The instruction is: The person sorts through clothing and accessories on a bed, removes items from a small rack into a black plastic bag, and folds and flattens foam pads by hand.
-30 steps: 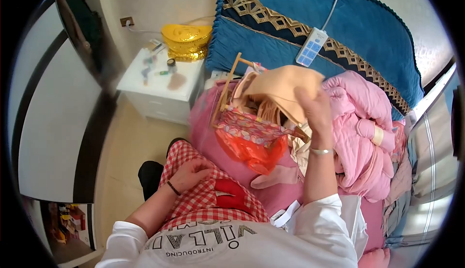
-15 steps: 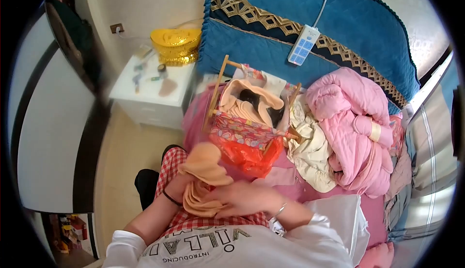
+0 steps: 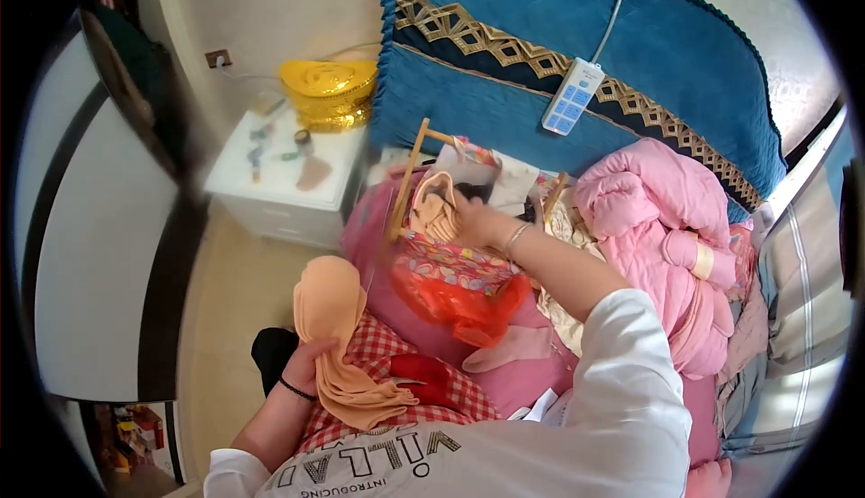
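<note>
In the head view, we take the cloth-sided basket (image 3: 464, 264) with the wooden frame as our landmark. Our left hand (image 3: 311, 367) is to the left of the basket and nearer our body, over the red-checked garment (image 3: 383, 343) on our lap. Its fingers are clamped around the middle of a stack of tan pieces (image 3: 329, 295), whose rounded upper end stands above the hand while the lower end fans out across our lap.

Our right hand (image 3: 476, 222) reaches into the basket, beside more tan pieces (image 3: 436, 219) lying inside its left part. We cannot tell whether its fingers are apart or together on anything, since the fingertips are hard to make out.

A red plastic bag (image 3: 478, 313) lies against the near side of the basket. To the right of the basket are a crumpled cream cloth (image 3: 563, 318) and, beyond it, a bulky pink quilt (image 3: 653, 192). Behind the basket is the blue padded headboard (image 3: 487, 12), with a power strip (image 3: 572, 97) against it. Left of the basket is a white nightstand (image 3: 279, 205) bearing a shiny gold object (image 3: 329, 93).
</note>
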Tool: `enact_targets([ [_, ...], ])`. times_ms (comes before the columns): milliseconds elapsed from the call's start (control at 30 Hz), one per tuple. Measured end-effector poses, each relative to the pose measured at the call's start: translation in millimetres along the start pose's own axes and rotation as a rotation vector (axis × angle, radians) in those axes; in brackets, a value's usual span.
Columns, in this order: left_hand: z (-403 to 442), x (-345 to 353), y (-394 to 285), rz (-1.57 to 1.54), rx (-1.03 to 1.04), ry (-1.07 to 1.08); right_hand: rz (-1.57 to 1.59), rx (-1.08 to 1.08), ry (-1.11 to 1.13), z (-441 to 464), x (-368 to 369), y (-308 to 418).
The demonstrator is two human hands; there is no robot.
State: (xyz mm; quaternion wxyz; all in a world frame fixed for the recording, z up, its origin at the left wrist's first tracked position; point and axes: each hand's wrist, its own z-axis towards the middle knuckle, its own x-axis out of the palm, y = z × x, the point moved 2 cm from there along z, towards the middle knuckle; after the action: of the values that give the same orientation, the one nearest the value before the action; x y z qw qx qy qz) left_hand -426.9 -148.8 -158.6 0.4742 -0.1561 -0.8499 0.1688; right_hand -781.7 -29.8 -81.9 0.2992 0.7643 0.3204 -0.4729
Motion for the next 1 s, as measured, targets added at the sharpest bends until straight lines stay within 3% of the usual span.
enact_targets([
  [100, 0, 0, -4, -0.006, 0.029, -0.03, -0.086, 0.043, -0.054, 13, 34, -1],
  [267, 3, 3, -6, 0.009, 0.045, -0.034, 0.025, -0.078, 0.037, 13, -2, -16],
  [333, 5, 1, -7, 0.004, 0.03, -0.033, 0.363, -0.112, -0.169, -8, -30, -22],
  [400, 7, 0, -7, 0.002, 0.007, -0.037, 0.334, -0.011, -0.165, -43, -72, -20],
  [467, 9, 2, -7, -0.025, -0.031, -0.023, 0.688, -0.099, -0.336, -70, -86, -39],
  [600, 17, -1, -8, -0.029, -0.059, 0.051, 0.947, -0.104, -0.665, -153, -124, -15],
  [667, 17, 9, -13, 0.0, 0.015, 0.037, 1.039, -0.149, -0.693, -183, -104, -20],
  [733, 15, 20, -17, 0.01, 0.017, 0.069, 1.053, -0.177, -0.428, -215, -87, 6],
  [867, 21, 55, -11, 0.076, 0.127, 0.137, 0.565, -0.384, -0.345, -196, -11, 63],
  [900, 30, 54, -11, 0.437, 0.241, 0.056, 0.46, -0.298, -0.297, -185, 18, 70],
  [933, 33, 65, -10, 0.442, 0.237, 0.058, 0.355, -0.211, -0.25, -170, 54, 71],
  [1000, 34, 97, -3, 1.01, 0.471, 0.058, 0.127, -0.157, -0.098, -141, 126, 60],
])
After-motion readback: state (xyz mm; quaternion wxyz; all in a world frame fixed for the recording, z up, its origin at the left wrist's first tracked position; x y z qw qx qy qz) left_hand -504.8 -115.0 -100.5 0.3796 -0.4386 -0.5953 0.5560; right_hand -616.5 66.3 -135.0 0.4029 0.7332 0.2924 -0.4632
